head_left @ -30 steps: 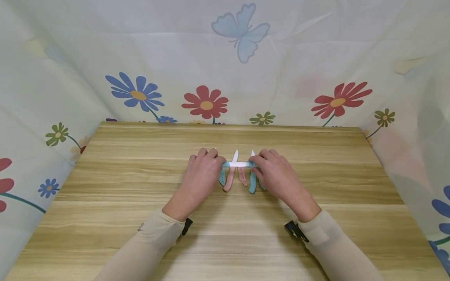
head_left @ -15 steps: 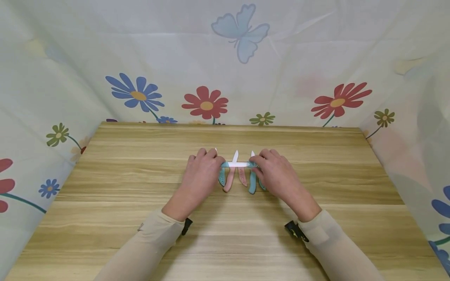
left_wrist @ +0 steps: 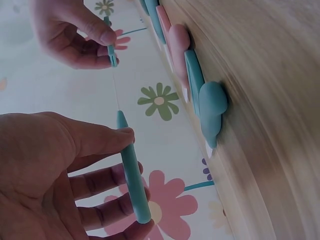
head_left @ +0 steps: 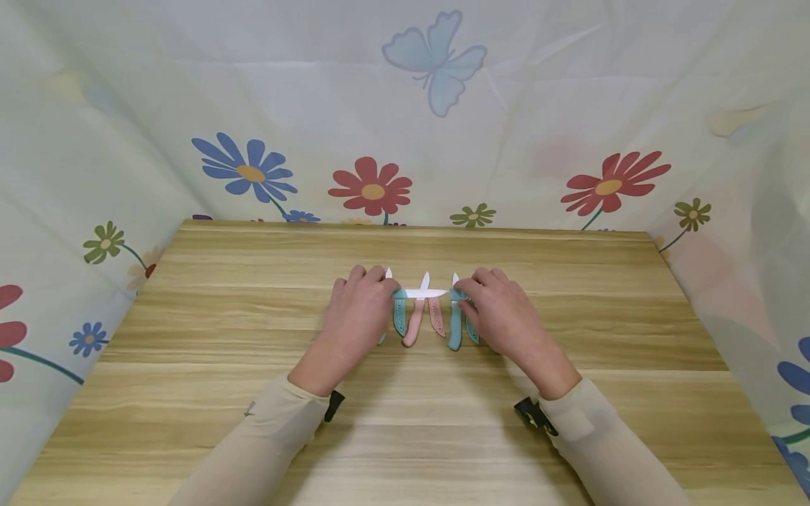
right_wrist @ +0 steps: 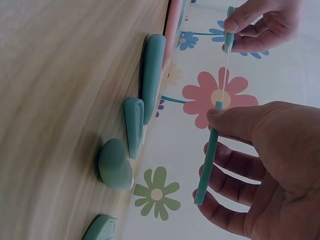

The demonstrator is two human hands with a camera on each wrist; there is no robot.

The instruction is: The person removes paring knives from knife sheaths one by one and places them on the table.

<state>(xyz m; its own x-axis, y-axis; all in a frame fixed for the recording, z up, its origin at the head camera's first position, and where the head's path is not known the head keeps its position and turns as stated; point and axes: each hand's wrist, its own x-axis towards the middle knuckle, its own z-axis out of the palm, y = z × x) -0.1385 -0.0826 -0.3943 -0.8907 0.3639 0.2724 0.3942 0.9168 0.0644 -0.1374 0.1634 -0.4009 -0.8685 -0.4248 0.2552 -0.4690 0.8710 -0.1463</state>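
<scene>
In the head view, my left hand pinches a small knife by its teal handle. The pale blade points right, level above the table, with its tip showing. My right hand pinches a teal blade sheath between thumb and fingers. The sheath's mouth faces the blade tip, right at it. Beneath the hands lie a pink-handled knife, a pink sheath, a teal-handled knife and a teal sheath. Another blade pokes out beyond my left hand, which hides most of that knife.
The wood-grain table spreads around the row of knives and sheaths. Another teal sheath is partly hidden by my right hand. A flower-printed cloth stands behind the table and along both sides.
My left hand has shifted slightly left with the knife, and its blade tip has come out of the sheath. My right hand stays nearly where it was.
</scene>
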